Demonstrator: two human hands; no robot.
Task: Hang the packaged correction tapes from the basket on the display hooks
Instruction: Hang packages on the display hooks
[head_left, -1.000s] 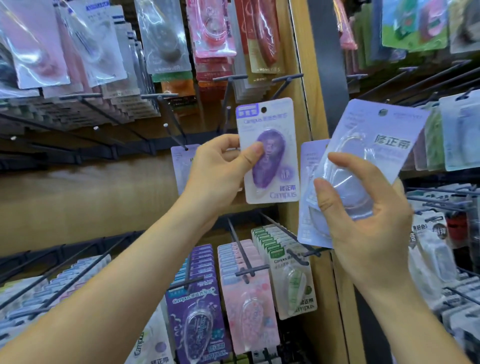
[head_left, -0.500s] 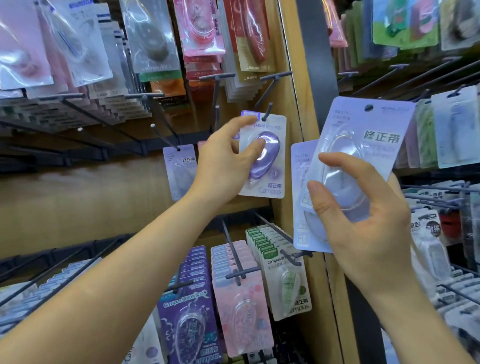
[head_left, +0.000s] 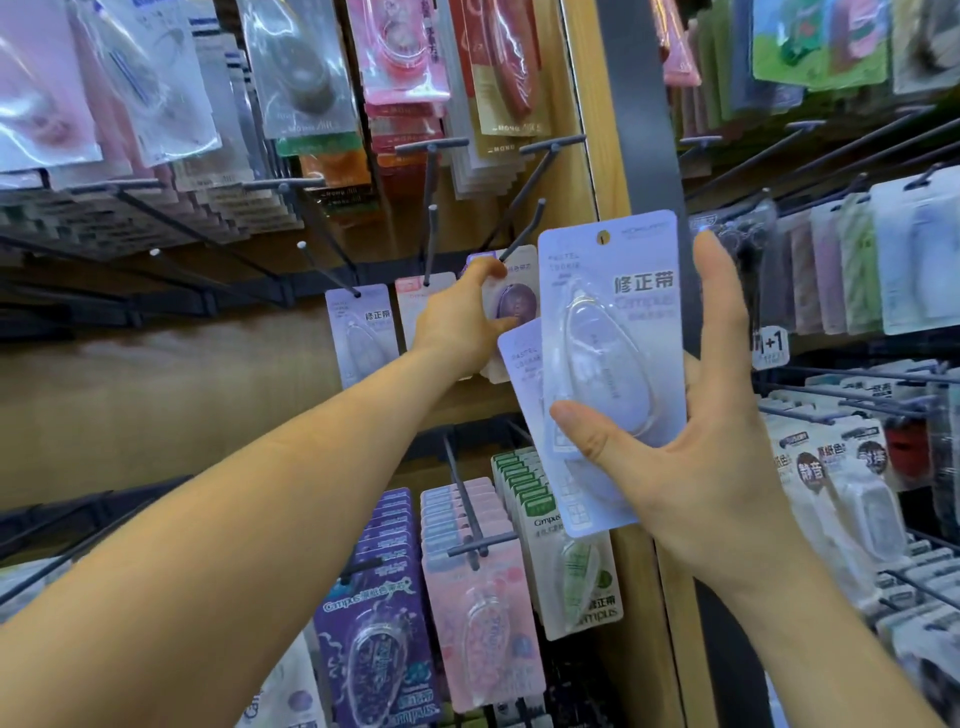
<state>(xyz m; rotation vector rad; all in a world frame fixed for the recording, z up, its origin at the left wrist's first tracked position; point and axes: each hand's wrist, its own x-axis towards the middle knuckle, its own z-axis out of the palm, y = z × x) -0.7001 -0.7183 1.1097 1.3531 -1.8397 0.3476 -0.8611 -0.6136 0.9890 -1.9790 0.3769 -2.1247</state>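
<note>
- At the left of this row, a lilac pack (head_left: 363, 332) and a pink pack (head_left: 415, 299) each hang face out on their own peg. I judge those two done.
- My left hand (head_left: 460, 319) pinches the purple pack (head_left: 515, 301) near its top, forefinger above and thumb below, right at the hook (head_left: 522, 228). Gripping high lets me steer the hang hole. I cannot tell whether the hole is on the hook.
- My right hand (head_left: 696, 452) holds the front lavender pack (head_left: 608, 322) and the rear lavender pack (head_left: 522, 364) fanned, thumb across the blister, fingers straight behind — holes up, ready for their turn.
- The basket is out of view.
</note>
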